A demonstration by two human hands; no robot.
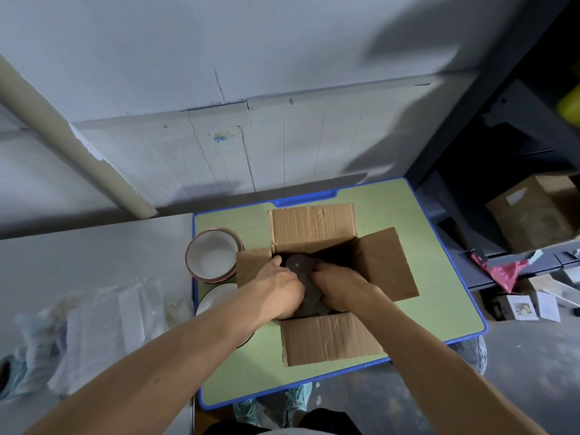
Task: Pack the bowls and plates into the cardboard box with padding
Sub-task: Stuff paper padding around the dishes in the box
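Inside the cardboard box (387,265), left hand (277,288) and right hand (343,287) grip dark padding (300,264).

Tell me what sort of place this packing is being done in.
Probably a storeroom or workshop: dark metal shelving holds a carton, small boxes lie scattered on the bare concrete floor, and the white wall is rough and chipped.

dark padding (299,265) in open box (314,227), bowls (210,255) beside
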